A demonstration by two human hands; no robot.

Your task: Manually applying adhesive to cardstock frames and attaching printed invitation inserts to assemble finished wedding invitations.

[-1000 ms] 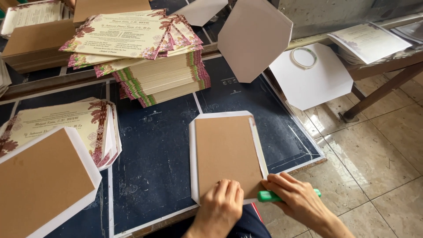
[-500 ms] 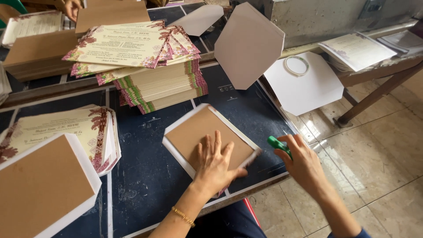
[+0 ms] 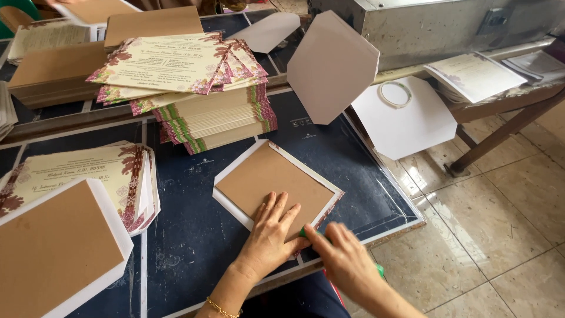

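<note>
- Two hands work at the near table edge as I watch: my left hand (image 3: 271,232) lies flat, fingers spread, on the brown board (image 3: 275,188); my right hand (image 3: 347,259) has its fingers closed around a green tool (image 3: 306,232) at the board's 5 o'clock corner.
- Board sits on a white sheet (image 3: 235,206) with the flaps lying unfolded; I judge wrapping has barely begun.
- Its long axis runs from 10 to 4 o'clock.
- Farther, at 11 o'clock, a stack of printed cards (image 3: 206,112) waits.
</note>
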